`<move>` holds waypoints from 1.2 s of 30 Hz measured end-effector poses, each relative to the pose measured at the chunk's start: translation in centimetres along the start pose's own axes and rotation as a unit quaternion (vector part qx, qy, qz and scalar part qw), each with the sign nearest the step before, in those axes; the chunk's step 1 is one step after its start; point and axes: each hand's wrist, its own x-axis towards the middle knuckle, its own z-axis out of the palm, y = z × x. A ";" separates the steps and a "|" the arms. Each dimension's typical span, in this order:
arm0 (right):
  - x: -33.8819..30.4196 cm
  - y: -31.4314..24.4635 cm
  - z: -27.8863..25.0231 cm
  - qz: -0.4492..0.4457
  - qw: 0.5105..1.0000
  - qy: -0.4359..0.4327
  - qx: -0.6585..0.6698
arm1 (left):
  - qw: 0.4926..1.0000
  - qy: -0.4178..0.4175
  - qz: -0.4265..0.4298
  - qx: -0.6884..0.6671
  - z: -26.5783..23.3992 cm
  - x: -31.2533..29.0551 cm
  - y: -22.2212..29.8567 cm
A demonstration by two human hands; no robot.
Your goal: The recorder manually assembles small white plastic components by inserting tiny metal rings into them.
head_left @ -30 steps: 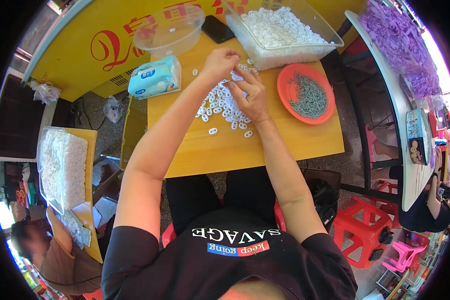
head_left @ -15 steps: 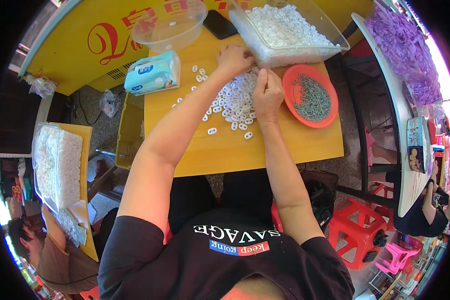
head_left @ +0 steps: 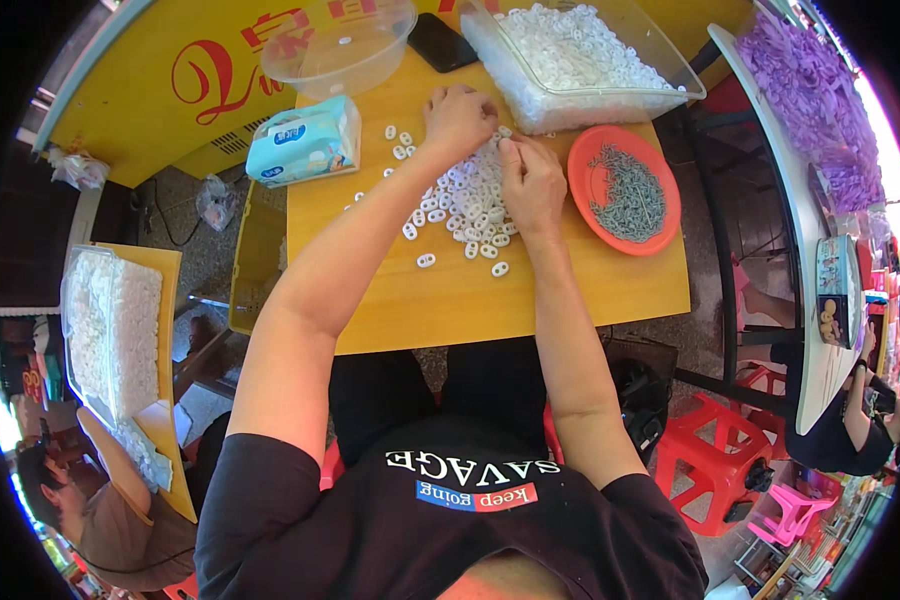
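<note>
My left hand is over the far side of a pile of small white oval pieces with two holes each. Its fingers are curled in, and whatever they hold is hidden. Close to its right, my right hand has thumb and fingers pinched together at the pile's right edge. Something too small to make out may be between them. Right of that hand, a round red-orange bowl holds many small grey metal screws or pins.
Behind the pile, a clear plastic bin is heaped with white pieces. A black phone, a clear round tub and a blue tissue pack sit on the yellow table. A co-worker sits at left; red stools stand at right.
My left hand has shifted slightly left and nearer, away from the bin. My right hand has turned a little and come slightly nearer, its fingertips still pinched.
</note>
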 end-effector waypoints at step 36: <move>12.1 2.4 -5.9 -0.165 0.976 0.016 -0.142 | 0.920 -0.111 0.362 -0.102 -1.2 -2.2 4.4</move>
